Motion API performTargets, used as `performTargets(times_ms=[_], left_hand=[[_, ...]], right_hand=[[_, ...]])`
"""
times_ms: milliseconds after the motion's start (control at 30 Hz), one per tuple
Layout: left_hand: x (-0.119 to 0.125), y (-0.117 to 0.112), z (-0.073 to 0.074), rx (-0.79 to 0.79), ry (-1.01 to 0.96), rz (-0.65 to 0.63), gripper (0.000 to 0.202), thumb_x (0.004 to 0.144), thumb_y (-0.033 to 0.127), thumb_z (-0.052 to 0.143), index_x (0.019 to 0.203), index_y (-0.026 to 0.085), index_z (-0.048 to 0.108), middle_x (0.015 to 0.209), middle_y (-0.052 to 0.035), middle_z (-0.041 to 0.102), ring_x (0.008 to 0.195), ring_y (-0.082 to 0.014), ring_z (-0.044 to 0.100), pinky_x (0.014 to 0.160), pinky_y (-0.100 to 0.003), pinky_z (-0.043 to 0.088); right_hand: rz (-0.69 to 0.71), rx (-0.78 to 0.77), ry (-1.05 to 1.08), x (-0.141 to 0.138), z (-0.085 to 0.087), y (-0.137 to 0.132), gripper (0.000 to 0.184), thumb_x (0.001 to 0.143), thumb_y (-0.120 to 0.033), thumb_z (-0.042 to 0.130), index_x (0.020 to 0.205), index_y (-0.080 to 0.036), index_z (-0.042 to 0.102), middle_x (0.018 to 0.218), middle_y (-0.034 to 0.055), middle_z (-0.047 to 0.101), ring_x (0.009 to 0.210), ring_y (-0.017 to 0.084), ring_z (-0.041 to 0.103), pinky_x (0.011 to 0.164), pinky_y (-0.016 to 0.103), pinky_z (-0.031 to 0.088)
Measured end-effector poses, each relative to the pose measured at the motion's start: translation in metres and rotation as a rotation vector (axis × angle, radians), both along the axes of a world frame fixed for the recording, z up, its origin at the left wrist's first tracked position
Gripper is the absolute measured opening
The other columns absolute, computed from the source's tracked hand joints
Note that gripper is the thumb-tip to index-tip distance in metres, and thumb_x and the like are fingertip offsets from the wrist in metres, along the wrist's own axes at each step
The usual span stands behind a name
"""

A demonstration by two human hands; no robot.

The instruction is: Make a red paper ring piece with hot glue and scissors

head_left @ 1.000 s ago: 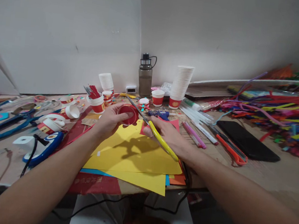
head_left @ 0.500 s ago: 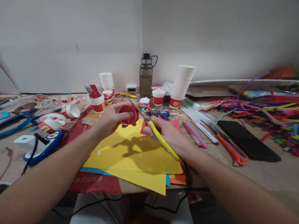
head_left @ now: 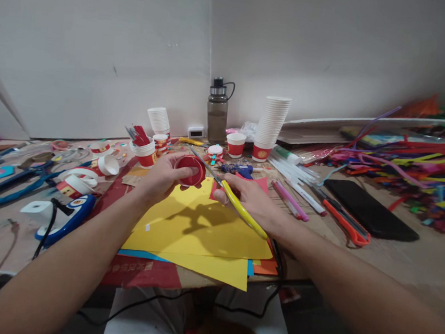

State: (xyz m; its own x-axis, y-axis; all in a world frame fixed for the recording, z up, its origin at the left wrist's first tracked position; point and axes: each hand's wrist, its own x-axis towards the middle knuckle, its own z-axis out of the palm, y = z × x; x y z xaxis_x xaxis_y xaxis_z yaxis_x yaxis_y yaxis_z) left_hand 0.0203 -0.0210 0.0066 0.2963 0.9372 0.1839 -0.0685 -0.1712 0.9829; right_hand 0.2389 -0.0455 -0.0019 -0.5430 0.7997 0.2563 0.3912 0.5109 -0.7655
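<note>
My left hand (head_left: 162,176) is closed on a small round red piece (head_left: 195,176) with a raised rim, like a cut-down paper cup, its thumb lying across the inside. Yellow-handled scissors (head_left: 242,209) are gripped in my right hand (head_left: 245,195), the blades pointing up and left just beside the red piece's right edge. Whether the blades touch it I cannot tell. Beneath both hands lie yellow paper sheets (head_left: 192,237), with a piece of red paper (head_left: 260,184) by my right hand.
Behind stand a water bottle (head_left: 217,115), a single paper cup (head_left: 235,145) and a tall cup stack (head_left: 270,129). A blue glue gun (head_left: 241,170) lies beyond my right hand. Rightward are an orange utility knife (head_left: 346,221) and a black phone (head_left: 371,210); a power strip (head_left: 68,218) sits left.
The red piece and my left hand have shifted very slightly left. Both grips and the scissors look practically the same.
</note>
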Motion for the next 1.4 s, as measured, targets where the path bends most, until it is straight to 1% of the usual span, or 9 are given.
performTargets(times_ms=[133,267,433,633,800,867,1000,1133,1400], left_hand=[[-0.0009,0.0003,0.0000,0.005,0.007,-0.003,0.016,0.068,0.016,0.067,0.084,0.014,0.065,0.071,-0.0015,0.067,0.055,-0.0119,0.064,0.041,-0.017,0.036],[-0.0024,0.0007,0.0007,0.002,0.025,-0.006,0.016,0.069,0.016,0.068,0.085,0.014,0.065,0.071,-0.0018,0.067,0.056,-0.0121,0.064,0.041,-0.017,0.036],[-0.0021,0.0027,-0.0011,0.014,0.006,0.002,0.019,0.072,0.023,0.070,0.087,0.013,0.065,0.073,-0.0033,0.068,0.058,-0.0112,0.062,0.044,-0.018,0.038],[0.0003,0.0054,-0.0050,0.036,-0.027,0.078,0.025,0.074,0.034,0.072,0.083,0.012,0.065,0.069,-0.0032,0.066,0.053,-0.0087,0.056,0.043,-0.017,0.036],[0.0009,0.0043,-0.0052,0.015,-0.007,0.056,0.025,0.074,0.034,0.072,0.084,0.012,0.066,0.071,-0.0039,0.067,0.055,-0.0095,0.058,0.043,-0.018,0.036],[0.0005,0.0041,-0.0053,0.009,-0.008,0.046,0.025,0.074,0.034,0.072,0.085,0.013,0.066,0.071,-0.0037,0.067,0.055,-0.0100,0.058,0.042,-0.018,0.036],[-0.0010,0.0041,-0.0048,-0.003,0.008,0.049,0.025,0.073,0.033,0.073,0.085,0.013,0.065,0.069,-0.0030,0.066,0.055,-0.0105,0.058,0.042,-0.018,0.036],[-0.0022,0.0036,-0.0031,0.000,0.015,0.038,0.025,0.072,0.033,0.073,0.084,0.012,0.065,0.069,-0.0033,0.066,0.055,-0.0107,0.059,0.043,-0.018,0.037],[-0.0024,0.0033,-0.0017,-0.010,0.018,0.042,0.022,0.071,0.030,0.073,0.081,0.012,0.066,0.066,-0.0033,0.066,0.054,-0.0107,0.058,0.044,-0.019,0.037]], right_hand=[[0.017,-0.020,0.044,-0.0007,0.0007,-0.0013,0.048,0.087,-0.058,0.051,0.120,-0.024,0.059,0.107,0.0040,0.067,0.095,0.023,0.061,0.078,0.033,0.047],[0.030,-0.020,0.053,-0.0004,0.0007,-0.0016,0.049,0.088,-0.057,0.051,0.123,-0.024,0.058,0.111,0.0046,0.067,0.093,0.022,0.061,0.077,0.033,0.047],[0.005,-0.009,0.024,0.0004,-0.0010,0.0007,0.047,0.087,-0.058,0.051,0.114,-0.022,0.062,0.096,0.0036,0.068,0.086,0.021,0.060,0.071,0.031,0.047],[-0.008,-0.008,0.016,0.0003,-0.0025,0.0010,0.044,0.087,-0.059,0.051,0.106,-0.021,0.063,0.093,0.0029,0.067,0.083,0.020,0.060,0.068,0.030,0.046],[0.012,-0.011,0.024,0.0008,-0.0021,0.0005,0.049,0.088,-0.056,0.052,0.125,-0.025,0.057,0.114,0.0035,0.066,0.094,0.021,0.061,0.078,0.032,0.047],[0.018,-0.004,0.022,0.0012,-0.0014,0.0007,0.050,0.088,-0.056,0.052,0.128,-0.026,0.056,0.117,0.0037,0.065,0.096,0.021,0.061,0.080,0.033,0.047],[0.017,0.001,0.009,0.0015,0.0003,0.0001,0.051,0.088,-0.057,0.051,0.127,-0.025,0.057,0.111,0.0048,0.067,0.094,0.022,0.061,0.079,0.033,0.048],[0.012,0.001,0.010,0.0008,0.0007,-0.0014,0.049,0.087,-0.058,0.051,0.120,-0.023,0.061,0.103,0.0050,0.068,0.090,0.022,0.062,0.077,0.034,0.048],[0.027,-0.023,0.051,-0.0003,0.0002,-0.0031,0.046,0.087,-0.058,0.051,0.116,-0.023,0.061,0.101,0.0037,0.068,0.090,0.021,0.061,0.075,0.032,0.047]])
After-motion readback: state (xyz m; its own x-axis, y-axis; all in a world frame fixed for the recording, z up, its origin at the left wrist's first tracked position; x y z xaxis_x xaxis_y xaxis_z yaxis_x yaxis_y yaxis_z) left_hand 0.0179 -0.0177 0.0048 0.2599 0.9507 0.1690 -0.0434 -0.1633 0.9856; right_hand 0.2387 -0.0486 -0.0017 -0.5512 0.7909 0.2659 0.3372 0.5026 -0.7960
